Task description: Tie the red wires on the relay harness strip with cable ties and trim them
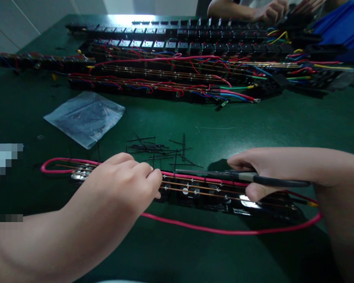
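A long black socket strip (200,194) with copper rails and a pink wire (194,227) looping around it lies before me on the green table. My left hand (126,181) rests on the strip's left part, fingers pinched together on something small I cannot make out, next to the pink wire. My right hand (253,173) is closed on a pair of scissors (265,179), whose thin blades point left along the strip toward my left fingers. Loose black cable ties (159,149) lie scattered just behind the strip.
A clear plastic bag (85,116) of cable ties lies at mid left. Several wired strips (177,74) with red, blue and yellow wires fill the far table. Another person's hands (265,11) work at the far right beside a blue bin (345,27).
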{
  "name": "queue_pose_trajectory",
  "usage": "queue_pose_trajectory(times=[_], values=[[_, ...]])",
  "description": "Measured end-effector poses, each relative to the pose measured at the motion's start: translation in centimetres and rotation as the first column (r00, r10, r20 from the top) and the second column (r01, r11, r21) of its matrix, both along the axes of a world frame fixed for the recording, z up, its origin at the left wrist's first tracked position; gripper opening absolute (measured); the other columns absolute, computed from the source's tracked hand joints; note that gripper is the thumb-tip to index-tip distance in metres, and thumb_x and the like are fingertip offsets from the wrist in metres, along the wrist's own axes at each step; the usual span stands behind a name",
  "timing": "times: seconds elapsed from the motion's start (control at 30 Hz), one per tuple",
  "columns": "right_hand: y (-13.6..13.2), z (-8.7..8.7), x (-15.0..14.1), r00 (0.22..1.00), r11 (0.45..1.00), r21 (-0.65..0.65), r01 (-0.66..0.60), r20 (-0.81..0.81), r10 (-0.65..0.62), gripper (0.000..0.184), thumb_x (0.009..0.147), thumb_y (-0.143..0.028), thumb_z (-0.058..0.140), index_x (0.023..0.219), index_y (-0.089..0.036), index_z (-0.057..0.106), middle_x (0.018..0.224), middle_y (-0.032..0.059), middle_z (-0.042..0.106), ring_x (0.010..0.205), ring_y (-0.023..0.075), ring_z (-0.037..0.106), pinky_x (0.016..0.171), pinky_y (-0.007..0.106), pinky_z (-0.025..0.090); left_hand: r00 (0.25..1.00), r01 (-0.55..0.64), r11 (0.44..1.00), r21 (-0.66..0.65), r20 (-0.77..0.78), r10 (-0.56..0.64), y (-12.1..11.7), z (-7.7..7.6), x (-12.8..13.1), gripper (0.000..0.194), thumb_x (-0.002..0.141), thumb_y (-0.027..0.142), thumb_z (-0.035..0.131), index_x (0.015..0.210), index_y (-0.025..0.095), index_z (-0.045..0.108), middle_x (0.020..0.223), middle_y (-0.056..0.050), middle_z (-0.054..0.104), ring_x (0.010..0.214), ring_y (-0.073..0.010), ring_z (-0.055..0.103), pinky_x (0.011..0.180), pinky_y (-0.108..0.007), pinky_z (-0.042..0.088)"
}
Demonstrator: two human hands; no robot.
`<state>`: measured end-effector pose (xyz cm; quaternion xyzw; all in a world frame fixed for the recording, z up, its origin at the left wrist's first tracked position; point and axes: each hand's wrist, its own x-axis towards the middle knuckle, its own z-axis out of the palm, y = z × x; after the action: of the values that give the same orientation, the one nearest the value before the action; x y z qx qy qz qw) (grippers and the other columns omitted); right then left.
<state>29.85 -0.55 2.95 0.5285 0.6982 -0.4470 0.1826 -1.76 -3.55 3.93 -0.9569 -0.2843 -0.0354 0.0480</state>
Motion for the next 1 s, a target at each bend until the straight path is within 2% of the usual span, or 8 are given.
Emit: queue_pose_trajectory(times=[0.1,0.13,0.33,0.77,1.0], values=[[0.06,0.2,0.0,1.0,0.991,-0.134,-0.007,-0.016,0.005,0.057,0.062,-0.07,0.069,0.092,-0.021,0.065,0.083,0.0048,0.068,0.069,0.0226,0.061,0.051,0.03,0.038,1.0,0.001,1.0,-0.018,-0.006,-0.001,0.03,-0.03,0.04,0.005,0.081,0.012,0.066,0.079,0.015,0.065,0.067,-0.002,0.064,0.06,-0.0217,0.062,0.06,-0.038,0.047],[0.09,0.25,0.0,1.0,0.99,-0.139,-0.001,-0.011,-0.001,0.058,0.063,-0.069,0.068,0.093,-0.02,0.065,0.084,0.0051,0.068,0.07,0.0229,0.061,0.052,0.03,0.038,1.0,-0.001,1.0,-0.021,-0.01,0.0,0.06,-0.05,0.06,0.005,0.082,0.012,0.066,0.079,0.015,0.065,0.067,-0.002,0.064,0.06,-0.0216,0.062,0.06,-0.038,0.047],[0.18,0.15,0.04,1.0,0.992,-0.129,-0.008,-0.015,0.006,0.057,0.063,-0.067,0.069,0.094,-0.019,0.065,0.085,0.0052,0.067,0.072,0.0236,0.061,0.054,0.031,0.04,1.0,0.002,1.0,-0.01,-0.021,-0.003,0.25,-0.05,0.09,0.004,0.084,0.017,0.067,0.08,0.015,0.066,0.065,-0.001,0.063,0.058,-0.0218,0.061,0.059,-0.038,0.046],[0.24,0.63,-0.78,1.0,0.992,-0.128,0.016,0.0,-0.016,0.053,0.06,-0.064,0.07,0.09,-0.02,0.065,0.08,0.0044,0.066,0.068,0.0229,0.06,0.052,0.03,0.038,1.0,0.008,0.999,-0.034,-0.029,-0.009,0.39,0.04,0.11,0.008,0.086,0.018,0.064,0.078,0.016,0.064,0.066,-0.001,0.061,0.058,-0.0227,0.06,0.06,-0.04,0.045],[0.15,0.18,-0.73,1.0,0.994,-0.109,0.01,-0.011,-0.012,0.053,0.06,-0.065,0.071,0.089,-0.021,0.065,0.078,0.0031,0.065,0.068,0.0225,0.059,0.052,0.029,0.036,1.0,0.003,0.999,-0.034,-0.03,-0.004,0.54,-0.07,0.3,0.007,0.086,0.02,0.065,0.08,0.016,0.064,0.067,-0.001,0.063,0.06,-0.0231,0.061,0.06,-0.039,0.044]])
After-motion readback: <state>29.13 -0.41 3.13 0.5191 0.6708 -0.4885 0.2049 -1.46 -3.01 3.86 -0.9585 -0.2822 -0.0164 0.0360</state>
